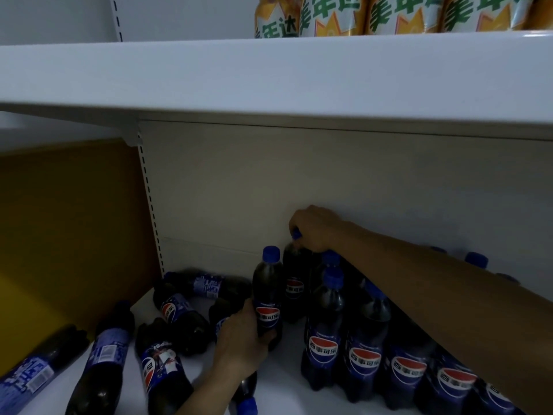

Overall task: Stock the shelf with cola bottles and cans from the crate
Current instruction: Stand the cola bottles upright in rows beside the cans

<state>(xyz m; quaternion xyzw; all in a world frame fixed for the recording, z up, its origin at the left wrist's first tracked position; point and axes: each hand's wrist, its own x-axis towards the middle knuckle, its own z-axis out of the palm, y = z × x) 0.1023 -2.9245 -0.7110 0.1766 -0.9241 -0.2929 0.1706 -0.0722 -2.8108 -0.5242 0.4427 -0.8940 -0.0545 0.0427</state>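
Observation:
On the white lower shelf [287, 381] my left hand [241, 339] grips an upright cola bottle [267, 295] low on its body, around the label. Behind it my right hand [314, 229] reaches to the back wall and grips the blue-capped neck of another upright cola bottle [294, 283]. A row of upright cola bottles [365, 348] with blue labels stands to the right, under my right forearm. Several cola bottles [167, 363] lie on their sides on the left part of the shelf. No crate and no cans are in view.
The white shelf above [269, 79] overhangs close over the work area and carries orange soda bottles [389, 13]. A yellow-brown panel [68, 229] closes the left side beyond the slotted upright [149, 205]. One fallen bottle [247, 396] lies under my left wrist.

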